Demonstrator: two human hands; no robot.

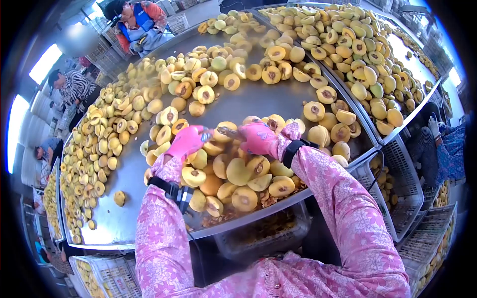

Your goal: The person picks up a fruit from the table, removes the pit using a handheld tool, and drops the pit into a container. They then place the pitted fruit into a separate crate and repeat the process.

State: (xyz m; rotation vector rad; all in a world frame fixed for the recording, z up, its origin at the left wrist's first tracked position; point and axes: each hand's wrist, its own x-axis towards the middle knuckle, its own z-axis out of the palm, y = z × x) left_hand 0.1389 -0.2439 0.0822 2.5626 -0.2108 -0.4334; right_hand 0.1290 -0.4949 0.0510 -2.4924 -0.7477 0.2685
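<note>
My left hand (pixel 188 143), in a pink glove, is closed with its fingertips together just above the near pile; what they pinch is too small to make out. My right hand (pixel 259 137), also pink-gloved, is closed around a short brownish-grey blade-like tool (pixel 229 132), which points left toward my left fingertips. Beneath both hands lies a heap of halved yellow peaches (pixel 244 198), some cut side up with a brown pit or hollow showing. One peach half (pixel 226 125) sits right behind the tool. Loose pits and scraps (pixel 268 201) lie along the table's near edge.
The metal table (pixel 268 102) bears more peach halves (pixel 198 69) along its left and far sides. A raised divider (pixel 343 87) separates another pile (pixel 367 54) at right. Plastic crates (pixel 405 174) stand right and below. A co-worker (pixel 141 27) is across the table; others are left.
</note>
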